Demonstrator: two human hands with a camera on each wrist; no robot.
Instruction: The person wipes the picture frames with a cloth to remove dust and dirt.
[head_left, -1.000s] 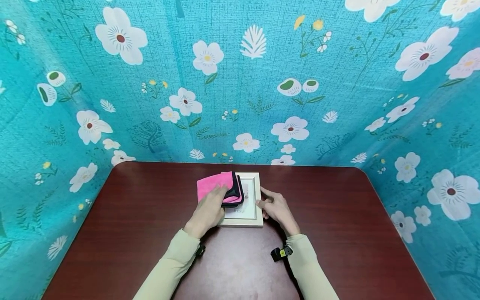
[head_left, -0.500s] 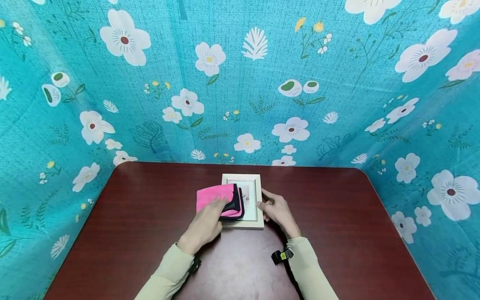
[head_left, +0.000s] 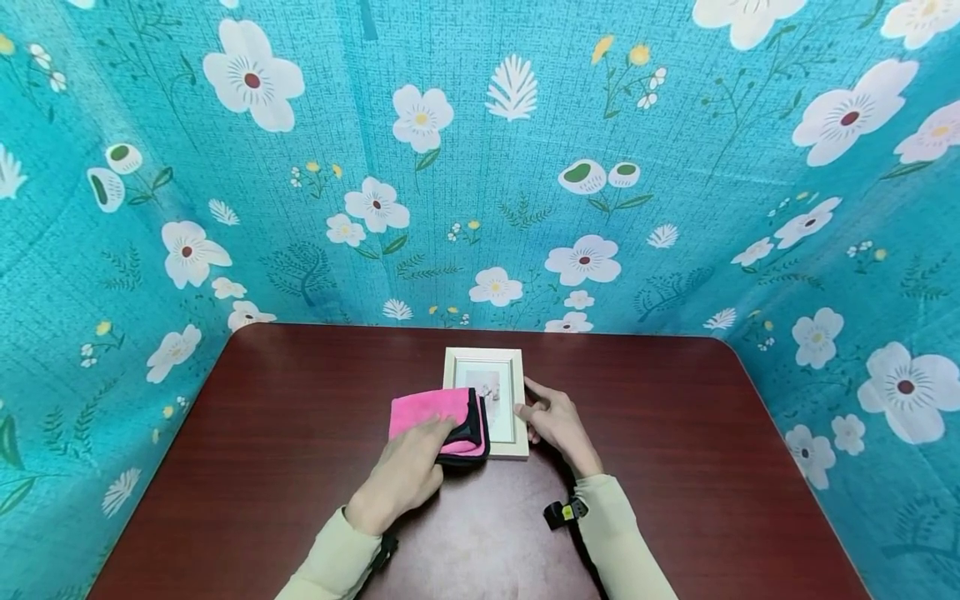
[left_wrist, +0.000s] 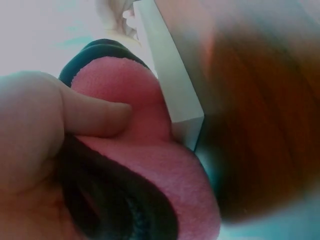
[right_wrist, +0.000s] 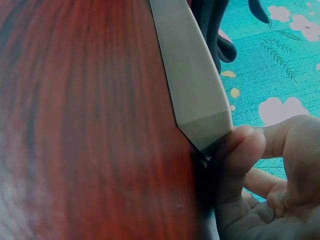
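Observation:
My left hand (head_left: 405, 475) grips a folded pink cloth (head_left: 423, 406) with black edging, pressing it over the lower left of a cream picture frame (head_left: 519, 379). Under the frame's glass a small pale picture shows, partly covered by the cloth. Seen from the left wrist, the thumb (left_wrist: 100, 117) lies across the bunched cloth (left_wrist: 175, 175), right beside the frame's side. My right hand (head_left: 555, 421) holds the frame's right edge, thumb on the rim and index finger along the side. In the right wrist view the thumb (right_wrist: 245, 145) meets the frame's near corner.
The frame lies flat near the back of a dark red-brown wooden table (head_left: 637, 392). Behind and at both sides hangs a turquoise curtain (head_left: 480, 225) with white flowers. A black strap (head_left: 564, 512) sits at the right wrist.
My left hand has drawn the cloth down the frame toward me, from its upper part to the lower edge, uncovering more of the picture. The right hand and the frame have stayed nearly still.

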